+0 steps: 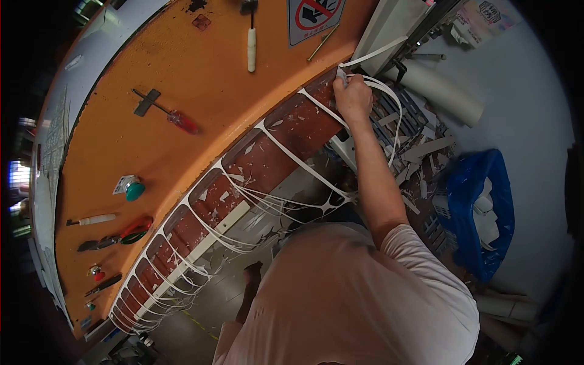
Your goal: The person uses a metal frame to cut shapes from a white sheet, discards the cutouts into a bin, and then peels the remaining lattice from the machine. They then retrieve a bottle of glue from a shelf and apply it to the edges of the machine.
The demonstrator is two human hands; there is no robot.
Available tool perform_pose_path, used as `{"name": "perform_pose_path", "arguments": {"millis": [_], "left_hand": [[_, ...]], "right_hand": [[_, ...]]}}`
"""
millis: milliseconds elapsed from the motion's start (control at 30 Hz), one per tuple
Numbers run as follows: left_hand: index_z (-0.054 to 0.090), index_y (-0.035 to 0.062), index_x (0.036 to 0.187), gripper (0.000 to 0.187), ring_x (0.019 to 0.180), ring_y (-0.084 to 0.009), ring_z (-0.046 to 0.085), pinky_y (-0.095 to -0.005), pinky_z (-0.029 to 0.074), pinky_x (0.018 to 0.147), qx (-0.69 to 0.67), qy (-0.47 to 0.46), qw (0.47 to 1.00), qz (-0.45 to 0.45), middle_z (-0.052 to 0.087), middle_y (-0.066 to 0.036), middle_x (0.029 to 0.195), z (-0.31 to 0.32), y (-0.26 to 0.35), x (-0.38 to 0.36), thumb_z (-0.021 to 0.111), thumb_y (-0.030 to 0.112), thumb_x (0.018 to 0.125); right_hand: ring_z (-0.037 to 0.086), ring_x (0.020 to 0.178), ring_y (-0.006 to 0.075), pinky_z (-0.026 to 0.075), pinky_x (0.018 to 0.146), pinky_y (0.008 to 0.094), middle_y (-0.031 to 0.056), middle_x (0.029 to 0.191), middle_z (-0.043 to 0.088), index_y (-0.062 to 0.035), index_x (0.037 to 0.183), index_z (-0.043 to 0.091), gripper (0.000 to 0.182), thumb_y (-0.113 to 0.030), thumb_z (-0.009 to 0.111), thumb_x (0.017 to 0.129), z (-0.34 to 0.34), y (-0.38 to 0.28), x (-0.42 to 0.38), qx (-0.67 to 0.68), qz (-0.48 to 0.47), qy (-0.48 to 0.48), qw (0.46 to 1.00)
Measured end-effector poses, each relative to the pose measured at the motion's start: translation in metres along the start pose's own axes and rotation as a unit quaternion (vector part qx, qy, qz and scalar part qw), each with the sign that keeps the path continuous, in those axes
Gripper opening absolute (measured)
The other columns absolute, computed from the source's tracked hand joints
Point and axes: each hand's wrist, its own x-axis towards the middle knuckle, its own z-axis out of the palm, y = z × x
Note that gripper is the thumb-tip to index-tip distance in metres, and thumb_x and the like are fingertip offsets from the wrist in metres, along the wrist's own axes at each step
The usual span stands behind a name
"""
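My right hand (353, 97) is closed at the far right end of the orange machine's edge, with a small pale grey piece (341, 75) showing at its fingertips. What that piece is I cannot tell. White plastic strips (395, 112) loop out beside the hand, down to the right. From the edge hangs a row of joined white plastic webbing (292, 155), its bars crossing a brown-red panel (267, 164) strewn with white scraps. My left hand (252, 272) hangs low, left of my body, in shadow, its fingers not distinct.
On the orange top (201, 73) lie a red-handled screwdriver (181, 121), a white-handled tool (251, 48), red-handled pliers (135, 231) and a green button (134, 191). At right stand a blue-lined bin (459, 213) of white scraps, a pale roll (441, 91) and piled offcuts (429, 149).
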Motion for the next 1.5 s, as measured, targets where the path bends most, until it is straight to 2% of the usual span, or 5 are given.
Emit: {"name": "perform_pose_path", "arguments": {"millis": [900,1100,1400,1433,1500], "left_hand": [[0.075,-0.0006,0.095,0.028,0.085,-0.0274,0.070,-0.0364,0.053,0.081,0.007,0.004,1.000,0.022,0.075,-0.015,0.091,0.008,0.009,-0.003,0.066,0.026,0.095],[0.075,-0.0009,0.095,0.028,0.085,-0.0272,0.070,-0.0363,0.053,0.081,0.003,0.010,1.000,0.026,0.075,-0.015,0.090,0.012,0.006,-0.008,0.066,0.025,0.095],[0.075,-0.0014,0.095,0.027,0.084,-0.0271,0.070,-0.0361,0.053,0.081,-0.015,0.043,0.999,0.028,0.075,-0.015,0.090,0.028,0.003,-0.026,0.066,0.024,0.095],[0.075,-0.0015,0.095,0.027,0.084,-0.0270,0.070,-0.0361,0.053,0.081,-0.018,0.049,0.998,0.029,0.075,-0.015,0.090,0.030,0.004,-0.030,0.066,0.024,0.095],[0.075,-0.0016,0.095,0.027,0.084,-0.0270,0.070,-0.0361,0.053,0.081,-0.021,0.061,0.998,0.028,0.075,-0.015,0.090,0.036,0.006,-0.039,0.066,0.024,0.095]], "right_hand": [[0.068,0.089,0.0471,0.054,0.080,0.0538,0.0306,0.090,0.069,0.0070,0.099,0.060,0.040,-0.032,0.063,0.088,0.004,0.005,0.002,0.015,0.014,-0.007,1.000],[0.068,0.089,0.0469,0.054,0.080,0.0535,0.0314,0.091,0.069,0.0067,0.098,0.060,0.041,-0.033,0.061,0.089,0.008,0.012,0.003,0.008,-0.012,-0.006,1.000],[0.066,0.097,0.0471,0.051,0.090,0.0524,0.0294,0.100,0.069,0.0042,0.108,0.063,0.048,-0.041,0.057,0.093,0.007,0.033,0.000,0.085,0.020,-0.041,0.995],[0.070,0.093,0.0390,0.053,0.086,0.0455,0.0239,0.098,0.072,0.0026,0.110,0.063,0.047,-0.042,0.060,0.094,0.005,0.038,0.002,0.125,0.047,-0.097,0.986],[0.068,0.084,0.0242,0.052,0.077,0.0358,0.0147,0.091,0.072,0.0010,0.108,0.064,0.040,-0.037,0.061,0.097,-0.008,0.045,-0.007,0.232,0.033,-0.114,0.966]]}}
